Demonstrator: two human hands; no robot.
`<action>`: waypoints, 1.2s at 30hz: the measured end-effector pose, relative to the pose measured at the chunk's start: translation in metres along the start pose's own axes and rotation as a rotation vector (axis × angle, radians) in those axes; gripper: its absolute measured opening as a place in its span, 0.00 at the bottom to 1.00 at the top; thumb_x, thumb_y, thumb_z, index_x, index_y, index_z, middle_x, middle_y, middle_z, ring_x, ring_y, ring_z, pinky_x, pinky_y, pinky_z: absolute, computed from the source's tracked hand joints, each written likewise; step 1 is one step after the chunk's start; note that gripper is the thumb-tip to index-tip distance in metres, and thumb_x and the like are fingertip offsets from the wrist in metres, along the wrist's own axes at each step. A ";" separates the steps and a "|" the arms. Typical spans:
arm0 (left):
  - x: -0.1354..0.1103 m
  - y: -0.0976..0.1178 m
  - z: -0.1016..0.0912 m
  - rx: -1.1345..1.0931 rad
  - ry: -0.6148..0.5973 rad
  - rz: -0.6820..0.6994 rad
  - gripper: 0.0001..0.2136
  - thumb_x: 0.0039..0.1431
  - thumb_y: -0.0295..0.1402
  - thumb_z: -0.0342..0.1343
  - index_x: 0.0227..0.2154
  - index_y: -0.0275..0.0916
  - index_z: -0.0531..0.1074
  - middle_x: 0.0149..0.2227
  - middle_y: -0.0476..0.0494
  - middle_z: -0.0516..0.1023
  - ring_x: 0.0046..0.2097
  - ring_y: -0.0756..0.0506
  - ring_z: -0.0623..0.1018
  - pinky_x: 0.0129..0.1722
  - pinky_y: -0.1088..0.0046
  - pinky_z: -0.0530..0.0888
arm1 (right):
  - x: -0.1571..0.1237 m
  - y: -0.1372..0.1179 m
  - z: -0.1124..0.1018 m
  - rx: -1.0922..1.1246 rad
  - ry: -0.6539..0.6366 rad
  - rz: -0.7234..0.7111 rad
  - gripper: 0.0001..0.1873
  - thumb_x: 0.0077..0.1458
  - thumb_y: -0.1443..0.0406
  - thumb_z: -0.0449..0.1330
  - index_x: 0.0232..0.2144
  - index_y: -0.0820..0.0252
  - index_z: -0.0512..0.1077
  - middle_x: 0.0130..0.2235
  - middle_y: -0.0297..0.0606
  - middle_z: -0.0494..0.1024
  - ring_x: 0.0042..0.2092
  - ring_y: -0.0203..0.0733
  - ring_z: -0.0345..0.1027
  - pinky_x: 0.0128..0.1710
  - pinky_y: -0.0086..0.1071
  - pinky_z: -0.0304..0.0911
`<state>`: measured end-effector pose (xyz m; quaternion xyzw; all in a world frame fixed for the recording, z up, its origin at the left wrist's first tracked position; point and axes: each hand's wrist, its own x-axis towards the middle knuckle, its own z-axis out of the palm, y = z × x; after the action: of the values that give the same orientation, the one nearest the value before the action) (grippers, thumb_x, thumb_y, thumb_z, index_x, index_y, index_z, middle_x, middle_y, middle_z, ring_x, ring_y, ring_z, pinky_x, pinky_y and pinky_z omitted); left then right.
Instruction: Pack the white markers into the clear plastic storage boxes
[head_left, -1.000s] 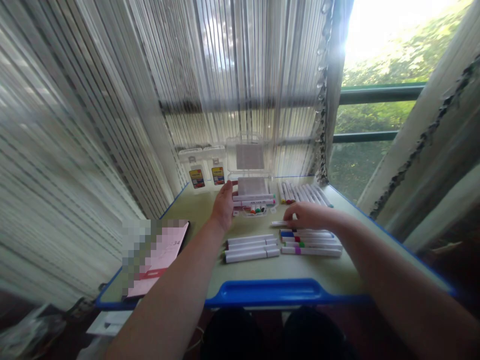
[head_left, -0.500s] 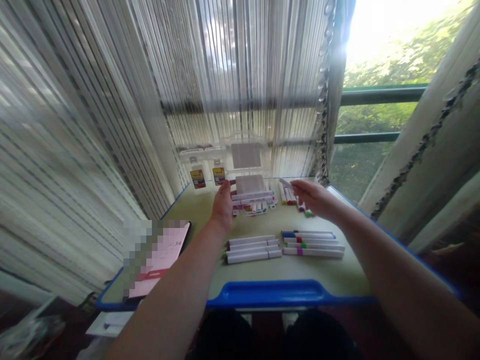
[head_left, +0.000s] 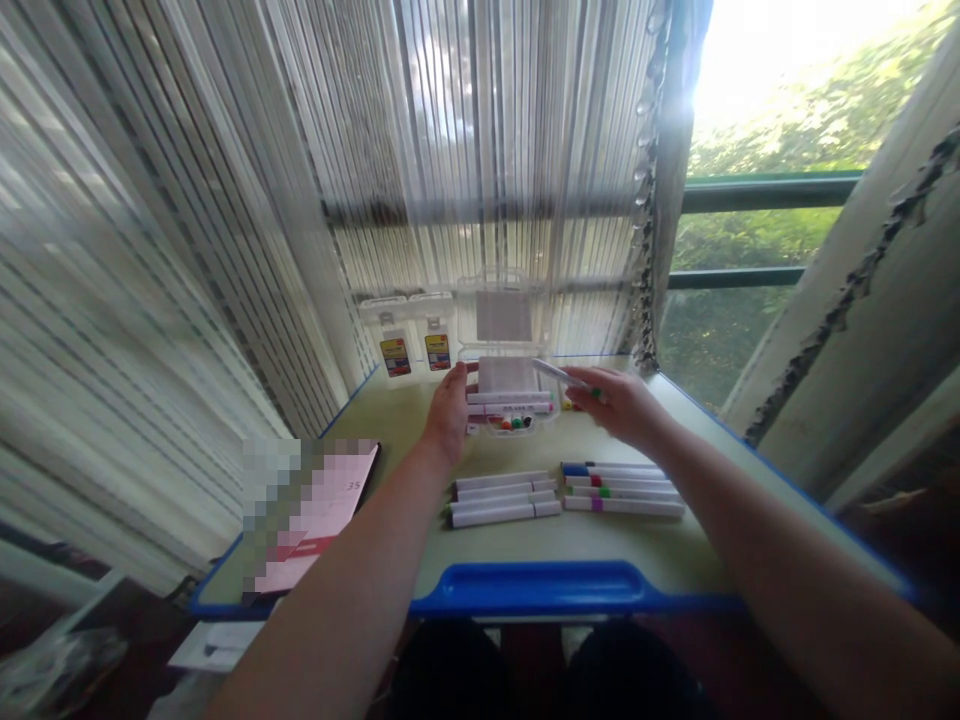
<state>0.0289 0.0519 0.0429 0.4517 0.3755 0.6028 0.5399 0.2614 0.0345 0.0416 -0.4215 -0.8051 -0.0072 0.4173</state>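
A clear plastic marker case [head_left: 501, 330] stands open at the back of the small table [head_left: 660, 545], with several markers lying in its lower half. My left hand [head_left: 448, 410] rests against the case's left side, fingers curled on its edge. My right hand [head_left: 616, 402] pinches a white marker [head_left: 556, 373] and holds it tilted just over the right side of the case. Two rows of white markers lie nearer to me: a left row [head_left: 504, 497] and a right row [head_left: 621, 487] with coloured caps.
Two small clear packs with yellow labels [head_left: 409, 338] lean against the corrugated wall at the back left. A phone with a pink screen [head_left: 315, 515] lies on the table's left side. A blue tray lip [head_left: 544, 585] runs along the front edge.
My right hand rose from the near marker row with one white marker, reached towards the back right of the table, and now brings it left over the case. My left hand stayed at the case.
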 end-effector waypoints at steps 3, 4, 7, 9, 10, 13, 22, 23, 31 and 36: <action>0.000 0.000 0.000 0.009 -0.006 0.008 0.20 0.60 0.47 0.46 0.44 0.36 0.68 0.30 0.41 0.79 0.29 0.45 0.80 0.26 0.71 0.77 | 0.000 0.002 0.000 -0.015 0.040 -0.074 0.17 0.59 0.62 0.51 0.48 0.57 0.72 0.35 0.41 0.74 0.33 0.40 0.68 0.34 0.33 0.63; 0.000 -0.001 0.001 0.014 -0.009 0.012 0.20 0.60 0.47 0.47 0.44 0.36 0.68 0.30 0.41 0.79 0.29 0.45 0.80 0.26 0.71 0.76 | 0.000 0.001 0.000 -0.016 0.052 -0.091 0.18 0.59 0.63 0.50 0.48 0.56 0.72 0.35 0.41 0.73 0.33 0.40 0.68 0.34 0.33 0.64; -0.001 -0.001 0.001 0.031 -0.019 0.015 0.20 0.59 0.48 0.47 0.44 0.36 0.68 0.30 0.41 0.79 0.28 0.45 0.79 0.24 0.72 0.76 | 0.000 0.000 0.000 -0.006 0.081 -0.121 0.17 0.59 0.64 0.50 0.47 0.56 0.72 0.36 0.41 0.73 0.34 0.40 0.68 0.34 0.34 0.65; -0.001 -0.001 0.001 0.040 -0.015 0.010 0.20 0.60 0.48 0.46 0.44 0.36 0.68 0.29 0.41 0.78 0.27 0.45 0.79 0.23 0.72 0.75 | 0.000 0.000 0.002 0.006 0.120 -0.128 0.15 0.58 0.64 0.51 0.44 0.56 0.73 0.37 0.42 0.75 0.37 0.42 0.69 0.37 0.36 0.65; 0.000 -0.001 0.001 0.043 -0.009 0.008 0.20 0.60 0.47 0.45 0.44 0.36 0.68 0.29 0.41 0.78 0.27 0.45 0.79 0.23 0.72 0.75 | 0.000 0.001 0.003 0.012 0.159 -0.112 0.13 0.57 0.64 0.52 0.42 0.56 0.73 0.37 0.42 0.75 0.38 0.43 0.69 0.39 0.38 0.65; 0.000 -0.001 0.002 0.039 0.006 0.002 0.20 0.60 0.48 0.46 0.43 0.36 0.68 0.28 0.41 0.78 0.27 0.45 0.79 0.23 0.71 0.76 | 0.001 0.004 0.009 0.115 0.310 0.050 0.08 0.52 0.63 0.58 0.36 0.55 0.72 0.35 0.39 0.76 0.38 0.43 0.70 0.41 0.41 0.66; -0.002 0.004 0.002 0.017 0.048 0.009 0.20 0.60 0.47 0.46 0.44 0.36 0.68 0.29 0.42 0.78 0.27 0.46 0.79 0.22 0.74 0.75 | 0.007 0.006 0.013 1.018 0.439 0.429 0.30 0.41 0.62 0.67 0.45 0.50 0.59 0.35 0.30 0.77 0.36 0.37 0.73 0.39 0.37 0.72; -0.002 0.004 0.001 0.011 0.057 0.010 0.19 0.60 0.46 0.46 0.44 0.36 0.68 0.29 0.42 0.78 0.27 0.46 0.79 0.22 0.74 0.75 | 0.007 0.006 0.012 1.047 0.466 0.445 0.32 0.41 0.63 0.68 0.47 0.49 0.58 0.35 0.29 0.77 0.36 0.37 0.74 0.39 0.36 0.72; 0.001 0.003 -0.001 -0.008 0.068 -0.008 0.20 0.60 0.46 0.46 0.45 0.36 0.69 0.31 0.40 0.79 0.28 0.45 0.80 0.24 0.71 0.76 | 0.009 -0.002 0.001 1.154 0.482 0.502 0.49 0.39 0.68 0.68 0.57 0.39 0.45 0.38 0.28 0.77 0.35 0.35 0.75 0.37 0.34 0.74; 0.002 0.001 -0.001 0.020 0.058 -0.025 0.20 0.61 0.46 0.45 0.46 0.35 0.68 0.30 0.40 0.79 0.27 0.45 0.79 0.24 0.71 0.77 | 0.009 -0.008 0.003 1.213 0.371 0.545 0.27 0.47 0.65 0.62 0.48 0.47 0.57 0.39 0.31 0.78 0.36 0.36 0.75 0.41 0.37 0.73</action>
<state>0.0275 0.0540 0.0436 0.4348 0.4025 0.6052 0.5317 0.2511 0.0362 0.0489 -0.2927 -0.4475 0.4774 0.6972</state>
